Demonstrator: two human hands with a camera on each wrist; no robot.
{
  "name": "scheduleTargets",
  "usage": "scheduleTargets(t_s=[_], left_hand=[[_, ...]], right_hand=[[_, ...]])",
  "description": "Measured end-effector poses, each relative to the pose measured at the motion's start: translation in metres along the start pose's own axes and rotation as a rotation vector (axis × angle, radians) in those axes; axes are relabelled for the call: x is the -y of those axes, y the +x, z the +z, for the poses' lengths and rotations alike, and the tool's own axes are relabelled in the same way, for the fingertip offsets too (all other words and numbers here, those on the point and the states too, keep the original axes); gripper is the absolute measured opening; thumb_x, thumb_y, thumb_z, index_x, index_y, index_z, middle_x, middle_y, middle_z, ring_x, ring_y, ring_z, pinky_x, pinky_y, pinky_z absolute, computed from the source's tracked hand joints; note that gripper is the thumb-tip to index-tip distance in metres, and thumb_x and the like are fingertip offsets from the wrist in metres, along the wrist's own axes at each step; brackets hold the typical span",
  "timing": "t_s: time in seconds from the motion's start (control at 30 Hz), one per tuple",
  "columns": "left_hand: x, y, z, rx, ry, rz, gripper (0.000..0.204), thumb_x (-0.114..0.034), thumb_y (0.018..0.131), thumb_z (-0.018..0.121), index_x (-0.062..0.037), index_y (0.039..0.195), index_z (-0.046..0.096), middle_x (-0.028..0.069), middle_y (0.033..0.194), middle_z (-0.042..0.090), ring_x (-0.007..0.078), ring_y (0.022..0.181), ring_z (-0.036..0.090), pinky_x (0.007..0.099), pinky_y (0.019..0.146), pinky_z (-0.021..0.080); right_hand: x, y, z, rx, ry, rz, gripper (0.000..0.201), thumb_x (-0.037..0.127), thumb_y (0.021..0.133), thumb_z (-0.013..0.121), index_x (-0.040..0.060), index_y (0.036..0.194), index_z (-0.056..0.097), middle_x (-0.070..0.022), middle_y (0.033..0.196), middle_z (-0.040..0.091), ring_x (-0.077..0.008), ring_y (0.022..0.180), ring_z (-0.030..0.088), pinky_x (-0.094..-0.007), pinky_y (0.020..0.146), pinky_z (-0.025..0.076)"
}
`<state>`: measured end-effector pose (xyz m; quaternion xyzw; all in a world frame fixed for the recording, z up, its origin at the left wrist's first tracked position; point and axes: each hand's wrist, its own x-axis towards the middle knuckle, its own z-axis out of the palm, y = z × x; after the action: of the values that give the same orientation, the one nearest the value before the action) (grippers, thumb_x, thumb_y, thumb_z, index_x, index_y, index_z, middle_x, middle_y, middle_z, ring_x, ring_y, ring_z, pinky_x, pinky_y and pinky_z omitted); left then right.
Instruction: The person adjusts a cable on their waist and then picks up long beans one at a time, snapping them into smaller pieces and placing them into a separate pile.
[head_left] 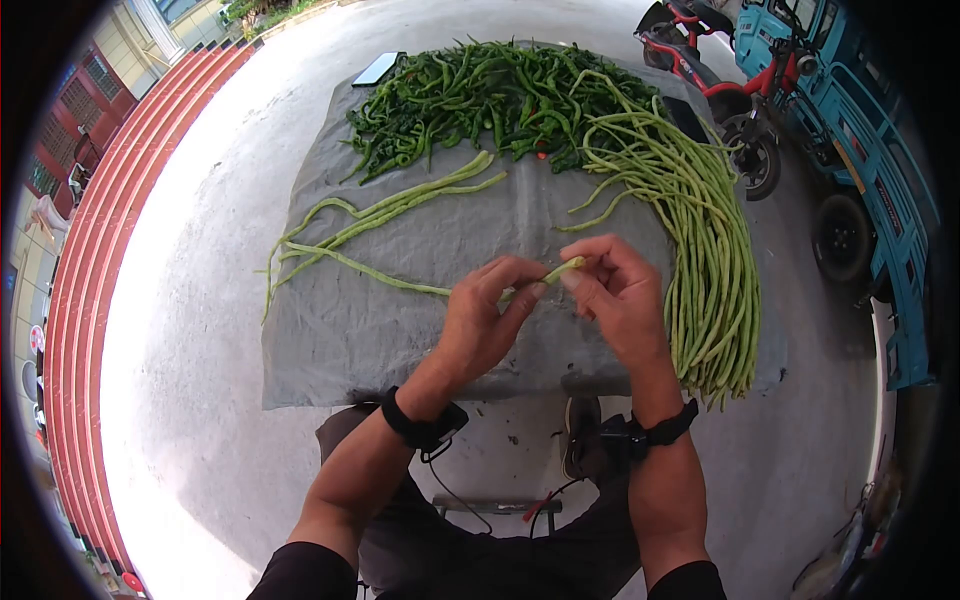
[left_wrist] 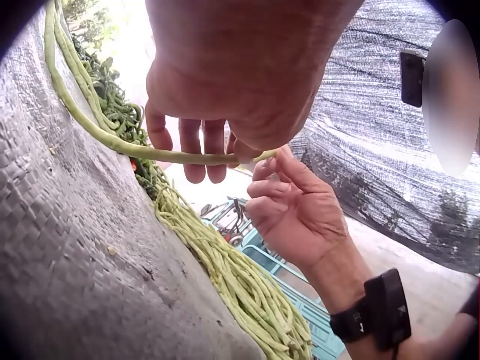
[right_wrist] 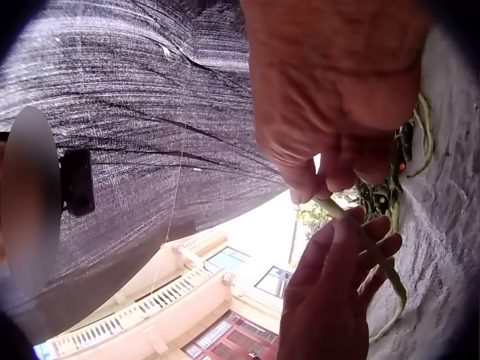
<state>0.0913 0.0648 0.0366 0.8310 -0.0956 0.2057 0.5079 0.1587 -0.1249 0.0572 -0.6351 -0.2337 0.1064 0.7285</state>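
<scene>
The left hand [head_left: 482,312] grips a long green bean [head_left: 385,277] near one end, thumb against the fingers; the bean trails left across the grey sheet. At the bean's tip, the right hand [head_left: 625,298] pinches with thumb and forefinger. In the left wrist view the bean [left_wrist: 172,156] runs under the left hand [left_wrist: 232,82] to the right hand's fingertips [left_wrist: 281,154]. The right wrist view shows the right hand [right_wrist: 337,97] above the left hand [right_wrist: 330,285], both at the bean. Several loose beans [head_left: 400,205] lie on the sheet's left part.
Green peppers [head_left: 470,95] are heaped along the far side of the grey sheet [head_left: 340,340]. A large pile of long beans [head_left: 710,270] lies at the right. Two phones, one white [head_left: 377,69] and one dark [head_left: 685,119], lie near the peppers. Beyond stands a blue cart [head_left: 850,130].
</scene>
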Motion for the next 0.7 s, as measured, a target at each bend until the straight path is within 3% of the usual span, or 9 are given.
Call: scheduleTargets(t_s=[0.37,0.7], left_hand=[[0.0005,-0.0010,0.0015,0.014,-0.006,-0.029,0.010,-0.003,0.101,0.071,-0.0009,0.111,0.071,0.0091,0.100,0.076,0.0191,0.093,0.073,0.0352,0.085,0.057],[0.0022,-0.0021,0.0013,0.039,-0.027,-0.036,0.012,-0.004,0.102,0.070,-0.0012,0.113,0.071,0.0099,0.101,0.077,0.0197,0.095,0.074,0.0355,0.087,0.057]], right_hand=[[0.0015,-0.0005,-0.0015,0.010,0.018,-0.049,0.018,0.005,0.098,0.079,0.0048,0.114,0.072,0.0025,0.087,0.069,-0.0025,0.071,0.057,-0.0208,0.062,0.047],[0.0036,-0.0012,-0.0009,-0.020,-0.108,-0.093,0.014,0.006,0.095,0.082,0.0040,0.105,0.074,0.0011,0.088,0.074,-0.0042,0.076,0.066,-0.0232,0.068,0.053]])
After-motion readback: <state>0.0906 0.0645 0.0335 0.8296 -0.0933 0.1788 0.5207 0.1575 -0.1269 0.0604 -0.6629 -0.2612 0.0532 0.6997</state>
